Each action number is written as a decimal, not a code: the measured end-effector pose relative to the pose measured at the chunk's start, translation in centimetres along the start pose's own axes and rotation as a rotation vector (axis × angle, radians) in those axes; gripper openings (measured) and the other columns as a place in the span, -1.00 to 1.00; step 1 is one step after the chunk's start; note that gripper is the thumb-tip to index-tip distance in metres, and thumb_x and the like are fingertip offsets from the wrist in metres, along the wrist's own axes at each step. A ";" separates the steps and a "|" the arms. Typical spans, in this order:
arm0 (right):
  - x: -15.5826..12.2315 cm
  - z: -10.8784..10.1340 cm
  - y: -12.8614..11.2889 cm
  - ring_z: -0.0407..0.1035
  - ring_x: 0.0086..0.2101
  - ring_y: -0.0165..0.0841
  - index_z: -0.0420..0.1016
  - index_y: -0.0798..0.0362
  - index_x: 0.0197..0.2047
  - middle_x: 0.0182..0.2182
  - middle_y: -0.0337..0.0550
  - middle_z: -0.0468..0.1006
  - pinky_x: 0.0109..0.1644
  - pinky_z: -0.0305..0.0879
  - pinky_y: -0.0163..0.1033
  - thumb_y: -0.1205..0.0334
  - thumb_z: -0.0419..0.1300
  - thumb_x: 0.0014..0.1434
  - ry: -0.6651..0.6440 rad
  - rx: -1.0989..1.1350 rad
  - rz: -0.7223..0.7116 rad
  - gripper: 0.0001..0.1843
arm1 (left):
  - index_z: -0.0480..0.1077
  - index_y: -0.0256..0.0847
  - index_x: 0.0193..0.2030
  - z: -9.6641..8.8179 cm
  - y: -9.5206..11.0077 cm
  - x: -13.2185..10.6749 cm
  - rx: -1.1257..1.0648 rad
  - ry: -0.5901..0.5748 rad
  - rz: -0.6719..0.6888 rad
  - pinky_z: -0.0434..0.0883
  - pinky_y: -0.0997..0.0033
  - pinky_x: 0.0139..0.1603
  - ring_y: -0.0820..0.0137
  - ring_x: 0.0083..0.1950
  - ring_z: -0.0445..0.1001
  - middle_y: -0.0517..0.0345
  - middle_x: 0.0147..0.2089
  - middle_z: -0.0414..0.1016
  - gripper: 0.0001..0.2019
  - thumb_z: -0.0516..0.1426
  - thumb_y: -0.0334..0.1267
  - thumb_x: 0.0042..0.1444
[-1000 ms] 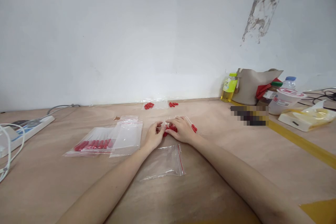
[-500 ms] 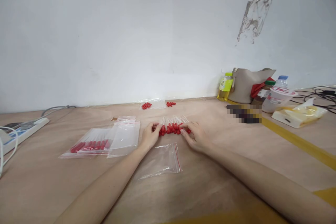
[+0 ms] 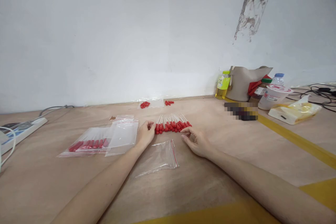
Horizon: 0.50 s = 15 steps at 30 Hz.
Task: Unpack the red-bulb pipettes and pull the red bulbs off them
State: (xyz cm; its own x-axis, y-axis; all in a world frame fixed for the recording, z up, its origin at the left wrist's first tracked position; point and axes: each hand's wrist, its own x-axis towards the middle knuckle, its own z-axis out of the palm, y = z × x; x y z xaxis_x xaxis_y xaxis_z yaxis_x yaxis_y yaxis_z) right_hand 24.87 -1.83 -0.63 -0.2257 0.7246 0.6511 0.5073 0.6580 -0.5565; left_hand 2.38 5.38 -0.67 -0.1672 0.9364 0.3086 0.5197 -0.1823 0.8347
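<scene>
Tabletop, two hands — one dropper row

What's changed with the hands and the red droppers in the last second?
The droppers, bunched under both hands before, now lie spread in a row. The right hand let go and drew back toward the person; the left hand slid left to the row's end. The empty bag stayed put.

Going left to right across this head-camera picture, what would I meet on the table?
power strip, filled bag, left hand, row of droppers, right hand, yellow bottle, beige bag, yellow packet
</scene>
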 end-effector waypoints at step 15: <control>-0.7 0.4 -2.2 0.27 -0.43 -0.44 0.39 0.06 -0.48 -0.54 -0.25 0.43 -0.26 0.13 -0.28 0.30 0.14 0.05 -0.214 -0.073 -0.102 -0.91 | 0.36 -0.26 -0.45 -1.4 -0.5 1.4 -0.044 -0.123 -0.146 0.30 0.49 -0.47 0.45 -0.55 0.38 0.16 -0.51 0.45 -0.79 0.02 -0.15 -0.06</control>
State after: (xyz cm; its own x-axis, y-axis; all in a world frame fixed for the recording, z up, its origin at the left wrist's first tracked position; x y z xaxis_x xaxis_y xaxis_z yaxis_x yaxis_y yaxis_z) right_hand 23.52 -3.72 -0.07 -0.4463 0.6870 0.5735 0.5299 0.7193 -0.4492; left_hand 0.76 6.35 -0.01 -0.1331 0.9830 0.1264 0.4596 -0.0518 0.8866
